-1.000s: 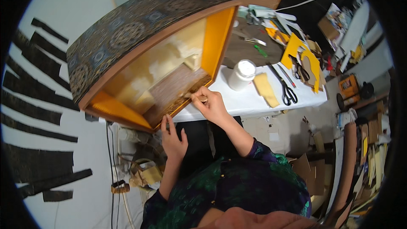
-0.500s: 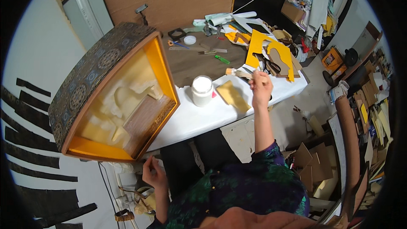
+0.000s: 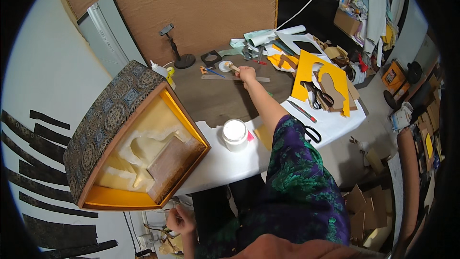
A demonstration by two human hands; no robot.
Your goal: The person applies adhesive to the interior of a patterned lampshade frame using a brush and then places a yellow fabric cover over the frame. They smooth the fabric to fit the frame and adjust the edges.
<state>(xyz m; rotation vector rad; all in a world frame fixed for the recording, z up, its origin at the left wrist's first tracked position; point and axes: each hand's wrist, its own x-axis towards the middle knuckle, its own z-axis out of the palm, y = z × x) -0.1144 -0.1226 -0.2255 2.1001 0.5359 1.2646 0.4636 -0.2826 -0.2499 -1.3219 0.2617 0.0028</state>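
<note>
The fabric-covered case (image 3: pixel 115 120) is set between eight and nine o'clock, tilted, its open side turned toward the worktable's white covering (image 3: pixel 206 175). Its outer curved wall is covered in dark medallion-patterned fabric, and its inner side walls are lined with orange-yellow; these parts can be judged done. Less finished, it seems, is the interior: the pale inner panel (image 3: pixel 155 125) is marked by whitish patches, and the brown board (image 3: pixel 165 163) is left without patterned covering over most of its face. How much remains there cannot be told.

At twelve o'clock, a short pale tool, apparently a brush (image 3: pixel 233 67), is gripped by the right hand (image 3: pixel 247 74) and held over a round white lid (image 3: pixel 223 66), well apart from the case. Whether the lid is touched cannot be told. At seven o'clock, just beside the case's lower corner, the left hand (image 3: pixel 179 219) is held with fingers loosely curled; nothing is seen in them, though whether they are fully closed cannot be told. Near the centre, toward six o'clock, a white jar (image 3: pixel 235 136) is placed.
</note>
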